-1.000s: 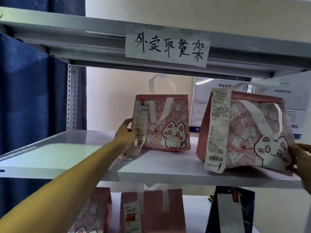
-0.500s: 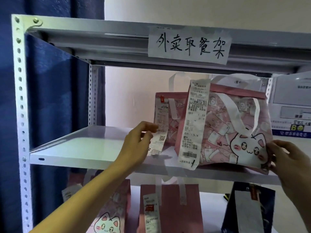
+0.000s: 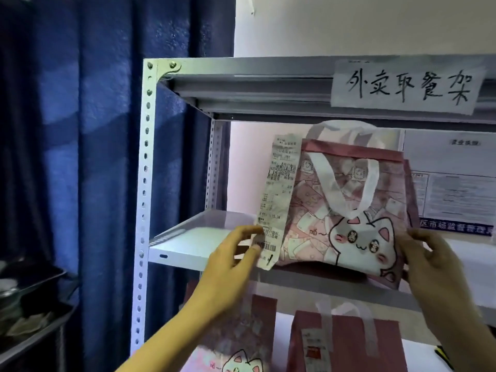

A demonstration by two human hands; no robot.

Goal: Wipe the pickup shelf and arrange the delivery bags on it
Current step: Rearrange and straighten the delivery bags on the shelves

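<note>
White metal shelf (image 3: 188,244), pink cat-print delivery bag (image 3: 346,208) standing on it

Pink cat-print delivery bag (image 3: 349,210) upright on white shelf (image 3: 188,245), receipt (image 3: 277,200) hanging.

Bare forearms, unsleeved, no jewellery

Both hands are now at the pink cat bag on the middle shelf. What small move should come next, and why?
Probably slide the cat bag further left. The right hand holds its right edge, the left hand pinches its receipt, and bare shelf lies to its left.
</note>
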